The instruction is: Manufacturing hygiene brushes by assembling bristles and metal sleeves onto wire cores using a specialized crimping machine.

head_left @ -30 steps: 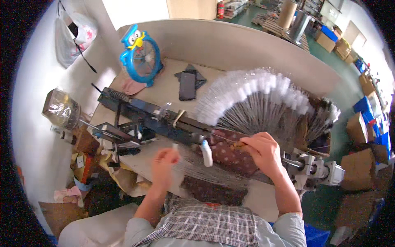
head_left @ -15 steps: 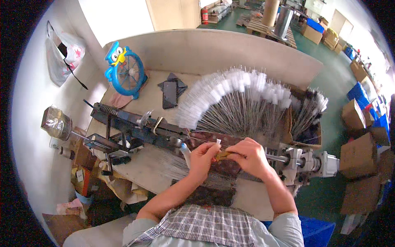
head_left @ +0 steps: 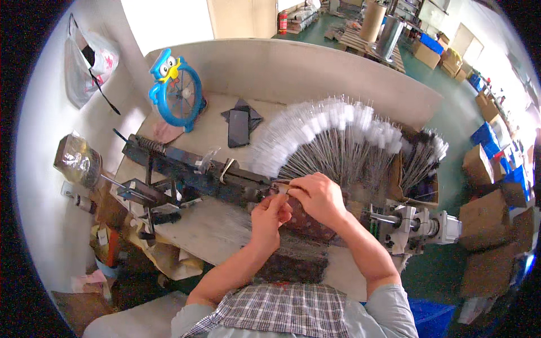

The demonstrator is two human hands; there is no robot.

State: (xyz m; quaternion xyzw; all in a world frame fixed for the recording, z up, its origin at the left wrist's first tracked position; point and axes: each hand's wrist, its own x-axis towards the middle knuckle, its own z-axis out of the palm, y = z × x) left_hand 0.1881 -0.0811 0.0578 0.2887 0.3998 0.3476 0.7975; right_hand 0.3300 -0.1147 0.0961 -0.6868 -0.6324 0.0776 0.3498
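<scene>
My left hand (head_left: 269, 219) is closed in a pinch at the right end of a long dark metal machine bar (head_left: 197, 172). Between its fingertips shows a small white piece (head_left: 282, 190). From the right, my right hand (head_left: 320, 197) reaches over it, fingers bent and closed at the same spot; what they hold, if anything, is hidden. Below both hands lies a dark reddish spotted surface (head_left: 310, 225). Just beyond them, many thin wire brushes with white bristle tips (head_left: 307, 127) are fanned out on the table.
A motor-like unit with a shaft (head_left: 414, 225) stands at the right, near a carton of dark brushes (head_left: 420, 188). Further back are a phone (head_left: 238, 128) and a blue bird-shaped fan (head_left: 177, 96). Loose wires (head_left: 222, 225) lie left of my forearm. A low panel (head_left: 315, 67) borders the table.
Both hands have moved left and slightly up, to the end of the dark bar. The yellowish-brown thing that showed in my right hand is now hidden. The view has shifted slightly.
</scene>
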